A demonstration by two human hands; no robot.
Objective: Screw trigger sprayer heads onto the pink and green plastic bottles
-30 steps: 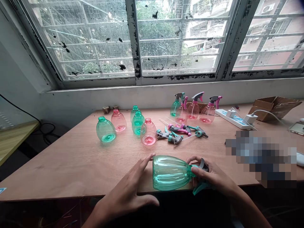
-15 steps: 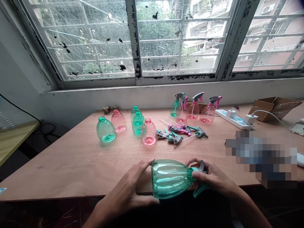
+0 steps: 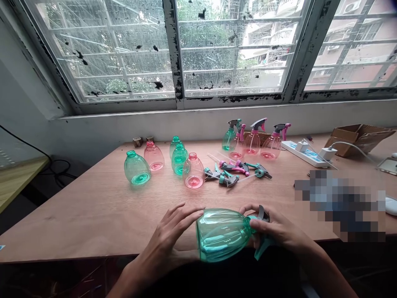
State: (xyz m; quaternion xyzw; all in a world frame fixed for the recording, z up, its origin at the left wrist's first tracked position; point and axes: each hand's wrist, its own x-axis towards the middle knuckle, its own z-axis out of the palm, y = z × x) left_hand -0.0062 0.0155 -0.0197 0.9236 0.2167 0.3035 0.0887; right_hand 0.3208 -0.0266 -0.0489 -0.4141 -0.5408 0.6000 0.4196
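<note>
Green translucent plastic forms the ribbed bottle (image 3: 221,238), which lies on its side in the air at the near edge of the wooden surface (image 3: 77,219), its base toward the left hand (image 3: 169,238) and its neck toward the right hand (image 3: 277,229). The right hand is curled closed around the neck and the grey-and-teal spray head (image 3: 263,249), thumb and fingers on opposite sides. The left hand is spread wide, its fingertips touching the upper edge of the base and its thumb low beside it; whether the thumb presses on the plastic I cannot tell.

Farther back stand five headless bottles, three green and two pink, the nearest pink one (image 3: 194,174) just beside a heap of loose spray heads (image 3: 229,181). Behind the heap, one green and three pink bottles stand upright with heads fitted, the rightmost pink one (image 3: 270,149) near a white power strip (image 3: 305,156). A cardboard box (image 3: 344,142) sits beyond the strip, below the window (image 3: 232,62).
</note>
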